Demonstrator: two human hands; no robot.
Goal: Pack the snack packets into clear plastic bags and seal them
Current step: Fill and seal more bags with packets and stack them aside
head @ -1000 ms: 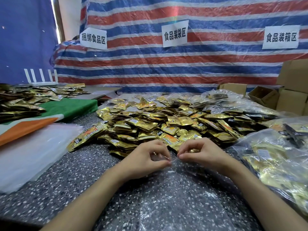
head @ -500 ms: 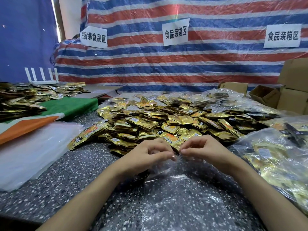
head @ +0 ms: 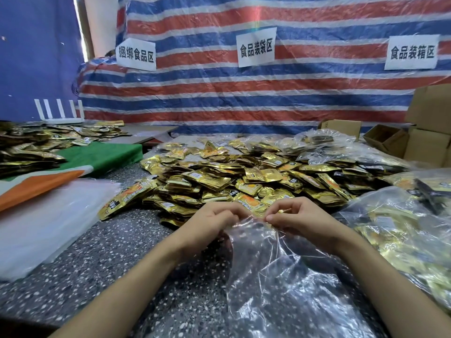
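Glossy gold foil packets (head: 214,181); crinkled clear plastic bag (head: 280,276).

- Soft, even light is filling the room.
- A thin strip of daylight (head: 78,25) is glowing white at the top left, beside the plain blue sheet (head: 36,57).
- White glare is shining off the clear crinkly plastic bag (head: 280,284) and the heap of gold foil snack packets (head: 244,176).
- A faint shadow is lying on the speckled grey table (head: 97,264) under the left hand (head: 214,223).
- The wide lens is bending the brown cardboard boxes (head: 429,132) at the right edge.
- The bottom corners are looking smeary.
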